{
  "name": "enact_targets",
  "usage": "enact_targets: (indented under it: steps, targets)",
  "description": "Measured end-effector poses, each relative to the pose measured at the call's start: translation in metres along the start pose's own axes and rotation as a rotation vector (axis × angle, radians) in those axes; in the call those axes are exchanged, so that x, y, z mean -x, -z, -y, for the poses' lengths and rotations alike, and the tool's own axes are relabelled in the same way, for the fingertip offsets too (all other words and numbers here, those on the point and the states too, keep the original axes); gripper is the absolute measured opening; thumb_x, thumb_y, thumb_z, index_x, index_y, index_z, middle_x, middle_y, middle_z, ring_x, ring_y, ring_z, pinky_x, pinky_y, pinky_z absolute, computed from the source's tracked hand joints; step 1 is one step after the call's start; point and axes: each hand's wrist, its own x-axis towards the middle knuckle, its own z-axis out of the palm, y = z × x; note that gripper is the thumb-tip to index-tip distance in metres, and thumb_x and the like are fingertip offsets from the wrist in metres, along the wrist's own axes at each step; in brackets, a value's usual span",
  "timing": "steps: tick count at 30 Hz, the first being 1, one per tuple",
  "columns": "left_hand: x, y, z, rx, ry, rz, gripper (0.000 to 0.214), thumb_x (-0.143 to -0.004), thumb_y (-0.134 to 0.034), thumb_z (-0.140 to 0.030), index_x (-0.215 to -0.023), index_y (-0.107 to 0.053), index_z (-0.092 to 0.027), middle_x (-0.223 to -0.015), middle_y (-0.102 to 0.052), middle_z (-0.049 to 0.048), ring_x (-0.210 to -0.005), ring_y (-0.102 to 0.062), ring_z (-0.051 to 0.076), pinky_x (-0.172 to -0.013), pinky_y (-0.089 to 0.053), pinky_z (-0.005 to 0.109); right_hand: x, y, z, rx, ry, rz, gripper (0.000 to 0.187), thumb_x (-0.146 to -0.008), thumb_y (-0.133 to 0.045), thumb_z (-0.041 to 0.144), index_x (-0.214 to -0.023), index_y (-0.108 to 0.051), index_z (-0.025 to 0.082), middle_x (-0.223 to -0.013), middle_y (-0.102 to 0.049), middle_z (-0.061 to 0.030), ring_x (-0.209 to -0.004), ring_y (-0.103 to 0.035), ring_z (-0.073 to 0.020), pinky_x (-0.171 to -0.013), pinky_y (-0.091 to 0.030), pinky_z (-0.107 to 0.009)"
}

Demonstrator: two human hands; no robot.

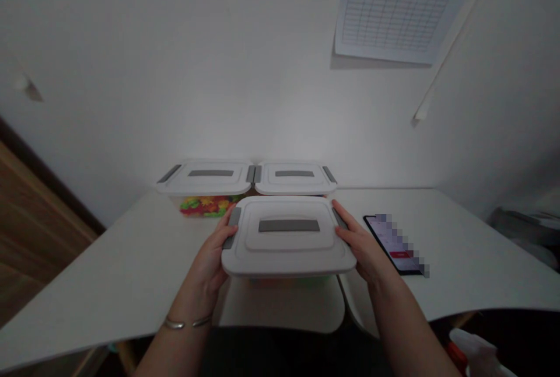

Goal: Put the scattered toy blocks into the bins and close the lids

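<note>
A white plastic box [286, 251] with a grey handle strip on its lid is held just above the near edge of the table. My left hand [214, 257] grips its left side at the grey clip, fingers wrapped round the edge. My right hand [365, 245] grips its right side the same way. Behind it stand two more lidded boxes side by side: the left box [205, 181] shows bright red, green and yellow pieces through its wall, and the right box [295, 178] is partly hidden by the held one.
The white table [109, 272] runs against a white wall. A black phone [396, 245] with a lit screen lies to the right of my right hand. A printed chart [398, 3] hangs on the wall. A wooden panel [26, 231] stands at the left.
</note>
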Motion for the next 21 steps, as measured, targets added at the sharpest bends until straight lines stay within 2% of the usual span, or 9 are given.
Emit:
enact_targets:
  steps: [4, 7, 8, 9, 11, 13, 14, 17, 21]
  targets:
    - [0.001, -0.002, 0.003, 0.011, -0.022, -0.022, 0.062, -0.073, -0.059, -0.011, -0.134, -0.056, -0.021, -0.115, -0.071, 0.0004, -0.081, -0.069, 0.012, -0.065, -0.054, 0.017, -0.009, 0.009, 0.001, 0.259, 0.139, -0.001, 0.065, -0.078, -0.056, 0.033, -0.142, -0.049, 0.025, -0.153, -0.042, -0.0043, -0.138, -0.041, -0.0236, -0.115, -0.032, -0.046]
    - [-0.001, -0.001, 0.009, 0.041, -0.035, -0.071, 0.057, -0.075, -0.059, -0.016, -0.132, -0.058, -0.019, -0.113, -0.073, 0.0014, -0.092, -0.069, 0.016, -0.075, -0.055, 0.019, 0.002, 0.008, 0.013, 0.577, 0.444, -0.166, 0.048, -0.081, -0.056, 0.031, -0.127, -0.063, 0.022, -0.147, -0.049, -0.0095, -0.138, -0.041, -0.0271, -0.116, -0.027, -0.052]
    - [-0.002, -0.001, 0.011, 0.057, -0.047, -0.093, 0.054, -0.076, -0.059, -0.018, -0.13, -0.06, -0.018, -0.111, -0.073, 0.0022, -0.096, -0.069, 0.018, -0.078, -0.055, 0.021, 0.01, 0.004, 0.018, 0.672, 0.576, -0.232, 0.042, -0.084, -0.053, 0.03, -0.124, -0.065, 0.023, -0.144, -0.052, -0.0099, -0.135, -0.044, -0.0272, -0.115, -0.028, -0.053]
    - [-0.003, -0.001, 0.013, 0.073, -0.061, -0.115, 0.051, -0.078, -0.058, -0.021, -0.128, -0.062, -0.017, -0.11, -0.074, 0.003, -0.1, -0.069, 0.019, -0.082, -0.055, 0.023, 0.019, -0.002, 0.023, 0.753, 0.673, -0.244, 0.039, -0.087, -0.051, 0.028, -0.122, -0.065, 0.024, -0.139, -0.056, -0.0101, -0.132, -0.048, -0.0267, -0.113, -0.031, -0.054]
    - [-0.004, -0.003, 0.016, 0.104, -0.084, -0.157, 0.046, -0.079, -0.056, -0.025, -0.122, -0.065, -0.014, -0.107, -0.075, 0.0045, -0.106, -0.067, 0.023, -0.087, -0.055, 0.027, 0.038, -0.018, 0.031, 0.884, 0.778, -0.119, 0.034, -0.09, -0.05, 0.026, -0.119, -0.066, 0.024, -0.131, -0.062, -0.0094, -0.123, -0.055, -0.025, -0.107, -0.04, -0.05]
    - [-0.005, -0.005, 0.018, 0.118, -0.084, -0.171, 0.044, -0.078, -0.055, -0.025, -0.118, -0.068, -0.013, -0.105, -0.076, 0.0049, -0.108, -0.067, 0.025, -0.09, -0.055, 0.03, 0.054, -0.036, 0.033, 1.001, 0.813, 0.066, 0.034, -0.088, -0.057, 0.028, -0.121, -0.065, 0.023, -0.132, -0.063, -0.0084, -0.119, -0.057, -0.0249, -0.103, -0.046, -0.047]
    - [-0.005, -0.005, 0.019, 0.12, -0.081, -0.169, 0.044, -0.078, -0.055, -0.025, -0.118, -0.068, -0.013, -0.105, -0.076, 0.0046, -0.109, -0.066, 0.025, -0.091, -0.054, 0.03, 0.059, -0.045, 0.032, 1.04, 0.837, 0.106, 0.036, -0.085, -0.063, 0.029, -0.12, -0.065, 0.022, -0.131, -0.063, -0.0085, -0.118, -0.057, -0.0264, -0.103, -0.046, -0.049]
    - [-0.004, -0.008, 0.021, 0.121, -0.096, -0.137, 0.046, -0.078, -0.055, -0.026, -0.121, -0.067, -0.015, -0.107, -0.076, 0.003, -0.113, -0.064, 0.025, -0.094, -0.053, 0.03, 0.062, -0.06, 0.021, 1.122, 0.913, 0.124, 0.036, -0.081, -0.068, 0.022, -0.117, -0.066, 0.022, -0.128, -0.066, -0.007, -0.116, -0.058, -0.0278, -0.103, -0.046, -0.049]
    - [-0.003, -0.01, 0.027, 0.077, -0.157, -0.067, 0.052, -0.076, -0.058, -0.032, -0.125, -0.065, -0.016, -0.114, -0.074, 0.004, -0.118, -0.061, 0.027, -0.098, -0.051, 0.033, 0.061, -0.061, 0.011, 1.174, 1.002, 0.052, 0.03, -0.085, -0.06, 0.011, -0.112, -0.068, 0.022, -0.122, -0.069, -0.0057, -0.112, -0.06, -0.0253, -0.096, -0.05, -0.044]
